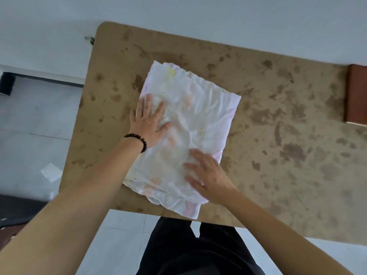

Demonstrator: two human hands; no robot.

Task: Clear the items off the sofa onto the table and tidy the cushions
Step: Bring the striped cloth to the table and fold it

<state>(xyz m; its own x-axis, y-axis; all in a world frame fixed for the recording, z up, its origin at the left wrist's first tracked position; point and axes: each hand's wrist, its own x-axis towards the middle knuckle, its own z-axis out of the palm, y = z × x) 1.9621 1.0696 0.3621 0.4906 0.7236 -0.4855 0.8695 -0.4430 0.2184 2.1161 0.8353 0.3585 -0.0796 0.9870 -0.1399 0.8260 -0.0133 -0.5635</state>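
A: Where's the cloth?
B: The wrinkled white cloth (186, 135), folded into a rough rectangle, lies flat on your blotchy brown desk (278, 135).
A: Hands?
B: Your left hand (150, 124) and right hand (206, 173) both press on it, fingers straight and spread. There's a dark beaded bracelet (139, 140) on your left wrist.

A cloth (188, 132) lies on the left part of the table (278, 135), with the left hand (149, 124) flat on its left side and the right hand (206, 173) flat on its near right part. A book (357, 94) lies at the far right, well apart from the cloth.
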